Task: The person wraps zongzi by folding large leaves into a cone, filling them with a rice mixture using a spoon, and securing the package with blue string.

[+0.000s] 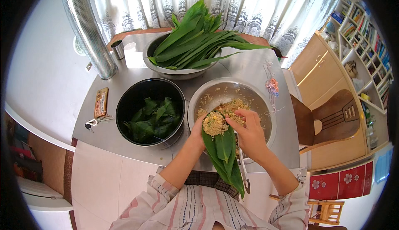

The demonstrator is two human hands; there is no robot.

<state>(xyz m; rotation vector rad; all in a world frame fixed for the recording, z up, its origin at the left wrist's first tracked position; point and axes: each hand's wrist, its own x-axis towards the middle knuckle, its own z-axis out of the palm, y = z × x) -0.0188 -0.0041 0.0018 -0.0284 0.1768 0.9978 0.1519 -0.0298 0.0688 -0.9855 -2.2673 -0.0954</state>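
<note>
Long green leaves (225,149), overlapped and cupped at the top, rest in my left hand (198,129), which closes round the cup's left side. Grain filling (215,124) with yellow bits heaps in the cup. Fingertips of my right hand (247,130) touch the cup's right edge. Beneath both hands is a wide steel bowl (270,117) with more loose grain mixture (235,105). A spoon or ladle handle (243,170) sticks out over its near rim. Left of it, a dark pot (150,81) holds leaf-wrapped parcels (156,114).
Behind, a steel basin (184,73) holds a pile of long leaves (193,42). Coloured strings (272,86) lie at the table's right. A phone-like object (101,102) lies at left, near a metal cup (117,49) and a tall stove-pipe-like cylinder (90,30). A wooden chair (336,117) stands right.
</note>
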